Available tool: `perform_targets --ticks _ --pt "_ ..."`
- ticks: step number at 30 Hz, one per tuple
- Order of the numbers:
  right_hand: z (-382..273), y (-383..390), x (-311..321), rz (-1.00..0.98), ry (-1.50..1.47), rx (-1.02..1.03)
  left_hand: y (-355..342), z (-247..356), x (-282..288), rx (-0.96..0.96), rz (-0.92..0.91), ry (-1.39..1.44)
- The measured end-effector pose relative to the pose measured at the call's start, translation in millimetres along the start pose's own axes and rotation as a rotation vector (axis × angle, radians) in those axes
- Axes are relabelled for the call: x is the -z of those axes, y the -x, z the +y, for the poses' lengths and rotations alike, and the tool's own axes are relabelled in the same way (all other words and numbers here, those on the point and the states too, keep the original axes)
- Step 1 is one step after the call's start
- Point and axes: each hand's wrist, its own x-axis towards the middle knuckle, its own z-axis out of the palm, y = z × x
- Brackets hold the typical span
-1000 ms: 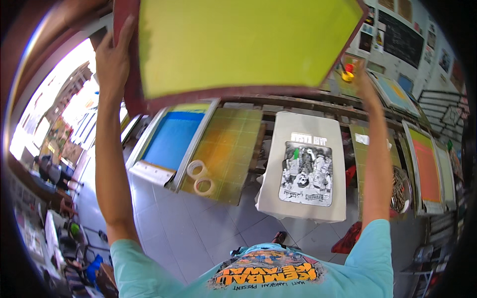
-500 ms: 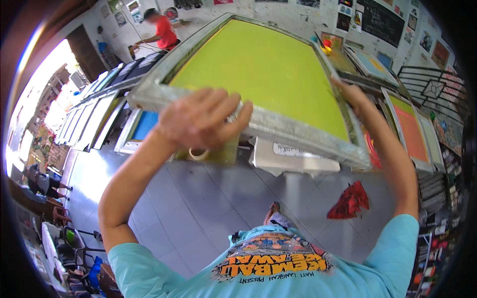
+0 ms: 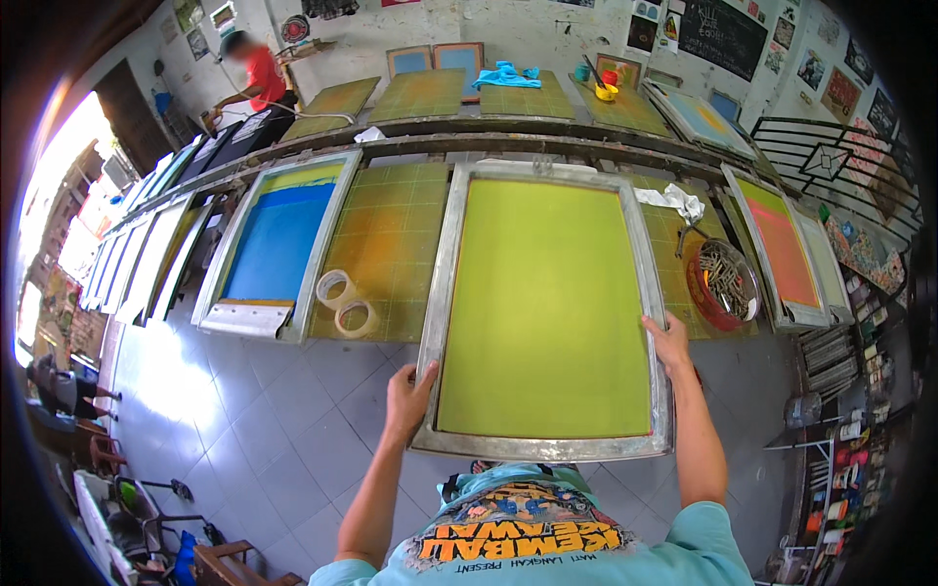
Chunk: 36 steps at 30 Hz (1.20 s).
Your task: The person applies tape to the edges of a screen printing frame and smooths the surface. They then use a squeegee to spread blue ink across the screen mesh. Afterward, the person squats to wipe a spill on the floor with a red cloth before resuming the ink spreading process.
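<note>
A screen printing frame with grey metal bars and yellow-green mesh lies face up before me. Its far end reaches over the bench, while the near end juts toward my body above the floor. My left hand grips the frame's left bar near the lower corner, thumb on top. On the opposite bar, somewhat farther up, my right hand has hold of it the same way. The fingers under the bars are hidden. Left of the frame, two tape rolls rest on a green gridded board.
Another frame with blue mesh lies at the left. To the right stand a red bowl of metal clips, crumpled white paper and an orange-meshed frame. A blue cloth sits on the far boards. A person in red works at back left.
The frame has come down from a raised, tilted position to lie flatter and straighter in front of me. My left hand has shifted from its near edge to the left bar.
</note>
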Motion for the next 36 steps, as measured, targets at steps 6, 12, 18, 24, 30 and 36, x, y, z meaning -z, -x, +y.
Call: perform_targets --ticks 6,12,18,24,30,36 --pt "29 -79 -16 0.114 0.152 0.140 -51 -24 -60 -0.003 0.142 -0.002" --pt "6 -156 -33 0.144 0.231 0.152 -115 11 -82 -0.047 0.210 -0.067" --pt "17 -199 -35 0.110 0.207 0.125 -146 32 -103 0.057 0.195 -0.107" --pt "32 -203 -33 0.116 0.164 0.077 -144 41 -110 0.104 0.244 -0.124" --pt "20 -190 -34 0.103 0.268 0.073 -153 32 -102 0.162 0.164 -0.069" --pt "14 -196 -58 0.220 0.490 0.080 -156 12 -129 0.050 0.346 -0.005"
